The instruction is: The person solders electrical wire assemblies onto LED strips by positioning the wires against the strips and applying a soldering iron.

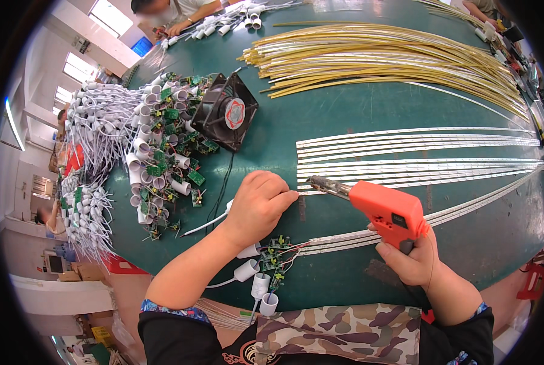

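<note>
My right hand (415, 258) grips a red soldering gun (386, 210), whose metal tip points left over the near ends of the white LED strips (369, 176). My left hand (259, 204) is closed, its fingertips beside those strip ends; what they pinch is hidden. A white cap with a cable (228, 208) shows partly behind this hand. Nearer me, several LED strips (339, 243) have thin wires at their left ends running to green circuit boards (275, 255). White tubular caps (245, 270) lie around these boards.
A black fan (228, 112) stands by a heap of white caps and green boards (162, 146). Bundled white cables (98, 121) lie farther left. Yellow-backed strips (381, 58) spread across the far side of the green table (272, 146). A person (180, 18) works at the far edge.
</note>
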A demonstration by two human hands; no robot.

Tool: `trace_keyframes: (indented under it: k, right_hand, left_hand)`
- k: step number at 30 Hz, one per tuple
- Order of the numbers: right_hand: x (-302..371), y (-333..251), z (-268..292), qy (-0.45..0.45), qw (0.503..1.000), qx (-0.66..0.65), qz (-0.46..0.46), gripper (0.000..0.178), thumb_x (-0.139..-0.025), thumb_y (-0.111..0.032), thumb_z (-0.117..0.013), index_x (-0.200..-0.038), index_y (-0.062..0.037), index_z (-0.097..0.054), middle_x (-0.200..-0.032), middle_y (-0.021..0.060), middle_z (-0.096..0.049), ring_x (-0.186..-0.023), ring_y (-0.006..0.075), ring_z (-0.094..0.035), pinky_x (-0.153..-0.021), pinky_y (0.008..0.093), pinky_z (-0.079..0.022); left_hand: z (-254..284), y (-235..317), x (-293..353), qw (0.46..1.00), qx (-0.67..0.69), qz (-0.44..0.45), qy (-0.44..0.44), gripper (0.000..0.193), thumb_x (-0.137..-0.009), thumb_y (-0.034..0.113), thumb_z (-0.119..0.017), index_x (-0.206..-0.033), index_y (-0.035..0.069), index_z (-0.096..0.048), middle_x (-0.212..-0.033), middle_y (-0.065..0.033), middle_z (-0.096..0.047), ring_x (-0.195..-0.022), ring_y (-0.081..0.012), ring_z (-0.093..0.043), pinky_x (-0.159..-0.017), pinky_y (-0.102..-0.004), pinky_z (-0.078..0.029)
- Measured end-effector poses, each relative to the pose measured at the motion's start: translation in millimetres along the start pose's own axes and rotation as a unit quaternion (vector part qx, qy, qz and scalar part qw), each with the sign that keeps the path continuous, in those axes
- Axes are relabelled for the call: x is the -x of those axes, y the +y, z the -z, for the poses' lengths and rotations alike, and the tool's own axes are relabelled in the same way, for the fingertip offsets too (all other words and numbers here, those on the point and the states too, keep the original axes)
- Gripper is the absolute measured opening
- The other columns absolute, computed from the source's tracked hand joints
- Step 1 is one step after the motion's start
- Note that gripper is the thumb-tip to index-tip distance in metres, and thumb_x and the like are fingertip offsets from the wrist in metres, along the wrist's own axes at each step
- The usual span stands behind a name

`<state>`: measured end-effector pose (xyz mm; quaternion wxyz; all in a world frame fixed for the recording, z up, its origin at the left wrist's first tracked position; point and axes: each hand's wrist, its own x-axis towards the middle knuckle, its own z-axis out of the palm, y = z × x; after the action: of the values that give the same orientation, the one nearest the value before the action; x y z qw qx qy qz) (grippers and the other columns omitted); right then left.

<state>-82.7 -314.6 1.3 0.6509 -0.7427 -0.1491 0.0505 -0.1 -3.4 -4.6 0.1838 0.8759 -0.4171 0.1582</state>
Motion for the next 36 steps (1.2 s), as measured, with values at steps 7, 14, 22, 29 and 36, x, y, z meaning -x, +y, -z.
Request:
trace_keyframes:
  k: [7, 14, 22, 29, 36]
  right_hand:
    - [0.5, -1.0, -1.1, -0.019, 0.999, 0.037, 0.014, 0.044, -0.079, -0.009, -0.072, -0.12, -0.001, -0.059, -0.092, 0.0093, -0.063, -0.076, 0.0236, -0.061, -0.074, 0.034, -0.049]
    - [0.6, 1.3, -2.7, -0.037, 0.997, 0.069, 0.01, 0.048, -0.078, -0.011, -0.074, -0.123, -0.0017, -0.058, -0.093, 0.012, -0.064, -0.077, 0.0281, -0.062, -0.072, 0.0367, -0.05]
    - [-1.3, -0.6, -5.1, -0.036, 0.995, 0.084, 0.028, 0.054, -0.078, -0.011, -0.074, -0.128, -0.0023, -0.055, -0.095, 0.0125, -0.066, -0.078, 0.0291, -0.064, -0.074, 0.0367, -0.051]
    - [-1.7, -4.4, -3.4, -0.055, 0.995, 0.083, 0.009, 0.049, -0.079, -0.012, -0.073, -0.124, -0.0021, -0.056, -0.095, 0.0119, -0.066, -0.081, 0.0285, -0.064, -0.077, 0.0358, -0.051]
    - [4.2, 0.4, -1.3, -0.003, 0.999, 0.037, 0.011, 0.045, -0.08, -0.011, -0.072, -0.121, -0.0012, -0.058, -0.091, 0.008, -0.064, -0.079, 0.0215, -0.061, -0.076, 0.0328, -0.049]
  left_hand:
    - [-1.9, 2.5, -0.6, 1.0, -0.011, 0.006, -0.013, 0.021, -0.07, 0.0, -0.071, -0.09, 0.006, -0.068, -0.086, -0.0042, -0.059, -0.084, -0.0261, -0.061, -0.083, -0.0424, -0.047]
    - [-2.7, 3.2, -0.3, 1.0, -0.001, 0.016, -0.026, 0.023, -0.07, -0.001, -0.07, -0.092, 0.004, -0.068, -0.087, -0.0065, -0.058, -0.085, -0.0283, -0.06, -0.084, -0.0443, -0.049]
    - [-3.0, 3.2, -1.1, 1.0, 0.004, 0.014, -0.028, 0.022, -0.07, -0.002, -0.069, -0.092, 0.002, -0.067, -0.087, -0.0077, -0.057, -0.084, -0.029, -0.061, -0.082, -0.0431, -0.051]
    - [-2.7, 4.1, -2.0, 1.0, 0.005, 0.017, -0.025, 0.022, -0.069, -0.002, -0.069, -0.09, 0.003, -0.066, -0.085, -0.0076, -0.056, -0.082, -0.0282, -0.06, -0.079, -0.0422, -0.051]
    - [-2.9, 4.5, -1.1, 1.0, 0.009, 0.015, -0.014, 0.022, -0.069, -0.002, -0.069, -0.09, 0.003, -0.066, -0.086, -0.0082, -0.057, -0.083, -0.0288, -0.06, -0.078, -0.042, -0.051]
